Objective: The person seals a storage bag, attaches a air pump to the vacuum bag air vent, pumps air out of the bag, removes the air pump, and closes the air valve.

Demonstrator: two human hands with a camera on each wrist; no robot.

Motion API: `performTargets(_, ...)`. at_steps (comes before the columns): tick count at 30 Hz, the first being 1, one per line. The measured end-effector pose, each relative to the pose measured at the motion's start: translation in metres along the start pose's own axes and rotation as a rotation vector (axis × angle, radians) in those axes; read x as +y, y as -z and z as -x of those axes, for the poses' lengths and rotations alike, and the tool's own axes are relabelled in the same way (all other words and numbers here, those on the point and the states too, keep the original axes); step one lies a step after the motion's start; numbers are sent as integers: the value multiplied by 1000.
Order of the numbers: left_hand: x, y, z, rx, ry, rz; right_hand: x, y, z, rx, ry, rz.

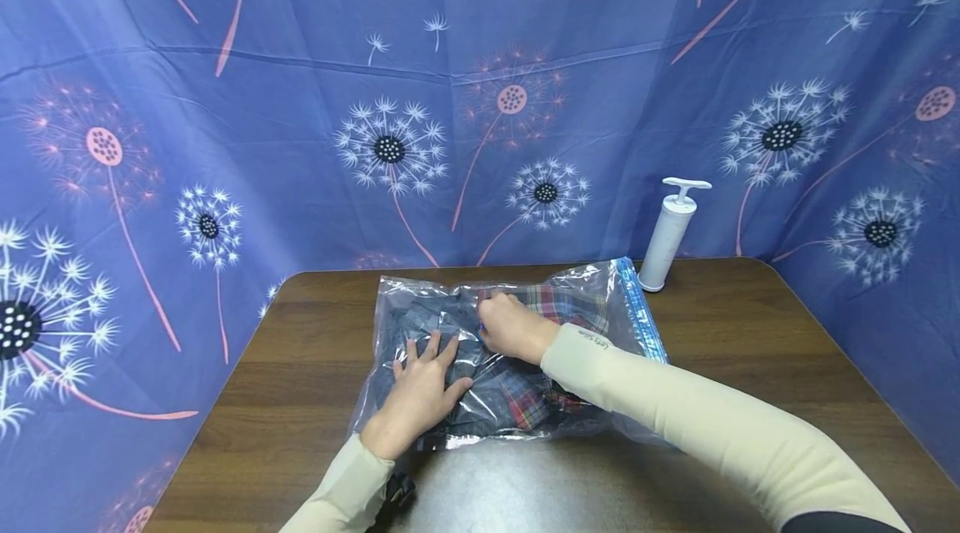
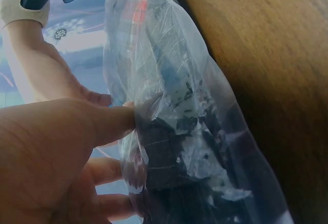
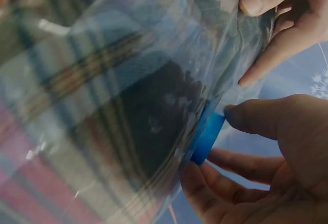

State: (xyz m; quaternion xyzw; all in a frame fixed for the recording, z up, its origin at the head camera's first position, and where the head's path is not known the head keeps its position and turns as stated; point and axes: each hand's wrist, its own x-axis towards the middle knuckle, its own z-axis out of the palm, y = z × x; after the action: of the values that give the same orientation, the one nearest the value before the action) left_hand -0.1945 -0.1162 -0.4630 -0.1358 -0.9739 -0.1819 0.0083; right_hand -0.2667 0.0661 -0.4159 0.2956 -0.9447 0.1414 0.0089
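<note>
A clear plastic vacuum storage bag (image 1: 618,324) lies flat on the table with folded clothes inside. Dark grey clothing (image 1: 480,399) fills its left part, and red plaid cloth (image 1: 525,404) shows toward the right. My left hand (image 1: 420,391) rests on the bag's left part, fingers spread. Near the bag's middle, my right hand (image 1: 513,326) pinches a round blue valve cap (image 3: 209,138) between thumb and fingers. In the right wrist view the cap sits against the plastic; in the head view the hand mostly hides it.
A white hand pump (image 1: 667,241) stands upright at the table's back right, just beyond the bag's blue zip edge (image 1: 640,312). The brown wooden table (image 1: 300,383) runs back to a blue dandelion-patterned curtain (image 1: 300,141), which also hangs along both sides.
</note>
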Motion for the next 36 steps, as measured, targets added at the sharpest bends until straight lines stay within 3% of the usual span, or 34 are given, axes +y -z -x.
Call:
performTargets(11,1,2,-1,-19,14,0,2,2,-6,-87,117,37)
performTargets(18,-1,1,0,-27,16,11,0,7,-8,-151,120,40)
performTargets(25,-2,0,0,-5,9,8,1,13,-7,-133,132,41)
performTargets(31,-1,-1,1,1,4,-3,9,29,11,-92,106,-13)
performTargets(36,1,-2,2,-4,18,-5,33,43,44,-34,93,-48)
